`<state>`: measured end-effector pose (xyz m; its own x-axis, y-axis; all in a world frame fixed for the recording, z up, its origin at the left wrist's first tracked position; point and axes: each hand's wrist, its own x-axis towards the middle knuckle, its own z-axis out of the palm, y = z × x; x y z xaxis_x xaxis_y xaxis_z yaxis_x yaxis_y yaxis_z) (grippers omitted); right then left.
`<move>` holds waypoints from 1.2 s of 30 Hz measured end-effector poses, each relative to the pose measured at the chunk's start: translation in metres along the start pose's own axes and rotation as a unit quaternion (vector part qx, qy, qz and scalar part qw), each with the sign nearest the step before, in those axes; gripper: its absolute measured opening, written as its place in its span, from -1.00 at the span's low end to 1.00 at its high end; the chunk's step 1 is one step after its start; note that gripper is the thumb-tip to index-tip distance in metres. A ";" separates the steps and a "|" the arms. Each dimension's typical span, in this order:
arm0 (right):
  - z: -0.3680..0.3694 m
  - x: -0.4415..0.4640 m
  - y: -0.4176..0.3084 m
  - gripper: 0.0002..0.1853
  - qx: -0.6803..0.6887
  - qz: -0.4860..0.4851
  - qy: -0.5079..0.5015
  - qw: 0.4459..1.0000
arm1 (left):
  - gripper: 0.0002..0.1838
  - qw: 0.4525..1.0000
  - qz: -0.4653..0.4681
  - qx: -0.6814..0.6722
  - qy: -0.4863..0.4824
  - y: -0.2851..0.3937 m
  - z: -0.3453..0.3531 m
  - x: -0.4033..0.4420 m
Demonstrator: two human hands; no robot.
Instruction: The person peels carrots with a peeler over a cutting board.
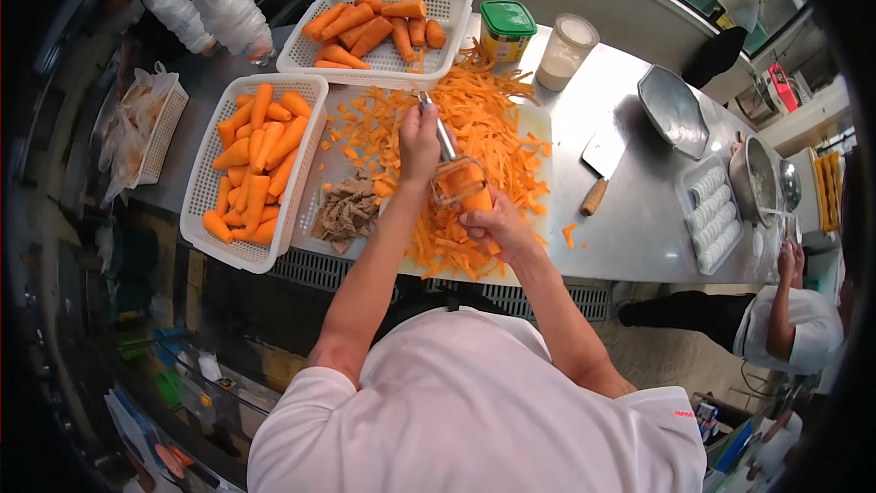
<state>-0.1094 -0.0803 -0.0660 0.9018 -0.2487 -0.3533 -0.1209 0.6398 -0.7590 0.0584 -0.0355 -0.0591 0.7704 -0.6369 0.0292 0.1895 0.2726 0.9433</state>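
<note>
My left hand (pixel 420 144) is closed around the metal handle of a wide-headed peeler (pixel 446 139). The peeler's head lies over a carrot (pixel 476 199), which my right hand (pixel 499 222) grips near its lower end. Beneath both hands a thick heap of carrot peelings (pixel 493 123) spreads over a pale cutting board (pixel 538 196). To the left, a white basket (pixel 315 91) holds several carrots (pixel 260 151). A second white basket (pixel 452 5) with more carrots (pixel 365 27) stands behind the heap. A crumpled brown cloth (pixel 347 208) rests left of the peelings.
On the metal table (pixel 630 228) are a cleaver (pixel 604 155) with a wooden handle, a green-lidded tub (pixel 507 29), a clear container (pixel 568 52), a dark tray (pixel 673 111) and a tray of white rounds (pixel 710 215). Another person (pixel 785 324) works at the right end by a metal bowl (pixel 754 178).
</note>
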 end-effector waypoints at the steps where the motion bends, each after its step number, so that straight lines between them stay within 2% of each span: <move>1: -0.001 0.001 0.000 -0.55 -0.004 -0.023 0.004 1.000 | -0.69 1.000 -0.023 0.014 0.012 -0.005 -0.002 0.013; 6: -0.007 0.005 -0.009 -0.51 0.015 -0.041 0.009 0.999 | -0.69 0.996 -0.072 0.013 0.051 -0.040 0.000 0.039; 8: -0.015 0.002 -0.010 -0.44 0.006 -0.008 0.026 1.000 | -0.68 0.994 -0.085 0.015 0.065 -0.048 0.001 0.044; 10: -0.019 -0.016 -0.011 -0.47 -0.004 0.003 0.022 1.000 | -0.68 0.992 -0.098 0.017 0.084 -0.046 -0.009 0.054; 12: -0.015 -0.027 -0.009 -0.49 -0.012 0.016 0.016 1.000 | -0.69 0.966 -0.125 0.036 0.224 -0.029 -0.026 0.066; 13: -0.013 -0.030 -0.008 -0.46 -0.033 0.010 0.029 0.999 | -0.69 0.966 -0.126 0.036 0.224 -0.025 -0.021 0.063; 15: -0.010 -0.025 0.000 -0.42 -0.045 0.004 0.043 0.998 | -0.69 0.982 -0.040 0.108 0.148 -0.018 -0.011 0.051; 16: -0.012 -0.015 0.004 -0.39 -0.045 0.001 0.065 0.997 | -0.69 0.982 -0.039 0.110 0.148 -0.028 -0.005 0.043; 18: -0.013 -0.006 0.001 -0.37 -0.052 -0.005 0.082 0.995 | -0.67 0.979 -0.007 0.202 0.008 -0.042 0.008 0.033; 19: -0.013 -0.009 0.001 -0.35 -0.069 -0.010 0.080 0.994 | -0.69 0.972 -0.050 0.224 0.052 -0.039 0.002 0.044; 20: -0.013 -0.014 0.001 -0.33 -0.087 -0.014 0.080 0.993 | -0.69 0.972 -0.053 0.221 0.052 -0.037 -0.008 0.048; 22: -0.011 -0.022 -0.003 -0.31 -0.106 -0.033 0.085 0.990 | -0.64 0.979 -0.063 0.118 0.154 -0.015 -0.016 0.057; 23: -0.008 -0.022 -0.003 -0.30 -0.119 -0.050 0.088 0.988 | -0.65 0.979 -0.014 0.137 0.152 -0.011 -0.005 0.049; 24: -0.009 -0.018 0.002 -0.30 -0.115 -0.048 0.084 0.989 | -0.65 0.978 -0.014 0.142 0.154 -0.016 0.003 0.039; 26: -0.020 -0.001 0.015 -0.26 -0.301 -0.125 0.127 0.937 | -0.71 0.963 0.066 0.260 0.022 -0.028 0.016 0.028; 27: -0.025 0.004 0.023 -0.26 -0.303 -0.126 0.127 0.936 | -0.72 0.972 0.006 0.231 0.043 -0.029 0.010 0.041; 28: -0.029 0.007 0.029 -0.26 -0.358 -0.202 0.143 0.900 | -0.72 0.972 0.005 0.229 0.042 -0.024 0.003 0.045; 29: -0.034 0.010 0.033 -0.25 -0.410 -0.278 0.158 0.854 | -0.69 0.977 -0.012 0.184 0.106 -0.017 -0.004 0.050; 30: -0.033 0.007 0.028 -0.25 -0.412 -0.280 0.157 0.853 | -0.66 0.975 -0.028 0.138 0.170 -0.009 -0.005 0.054; 32: -0.021 -0.005 0.018 -0.22 -0.459 -0.213 0.181 0.843 | -0.66 0.978 -0.004 0.151 0.147 -0.010 0.014 0.034; 33: -0.015 -0.008 0.016 -0.22 -0.458 -0.211 0.179 0.845 | -0.69 0.969 0.041 0.220 0.105 -0.020 0.021 0.026; 34: -0.009 -0.007 0.010 -0.23 -0.466 -0.164 0.190 0.848 | -0.71 0.953 0.090 0.284 0.063 -0.033 0.022 0.027; 35: -0.007 -0.007 0.007 -0.24 -0.475 -0.115 0.200 0.849 | -0.72 0.954 0.049 0.289 0.063 -0.041 0.006 0.044; 36: -0.007 -0.010 0.010 -0.24 -0.476 -0.114 0.200 0.849 | -0.72 0.954 0.048 0.287 0.064 -0.036 -0.005 0.046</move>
<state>-0.1230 -0.0768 -0.0737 0.7574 -0.6355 -0.1499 -0.4138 -0.2896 -0.8631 0.0907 -0.0709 -0.0931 0.8421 -0.5259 0.1196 -0.2234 -0.1382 0.9649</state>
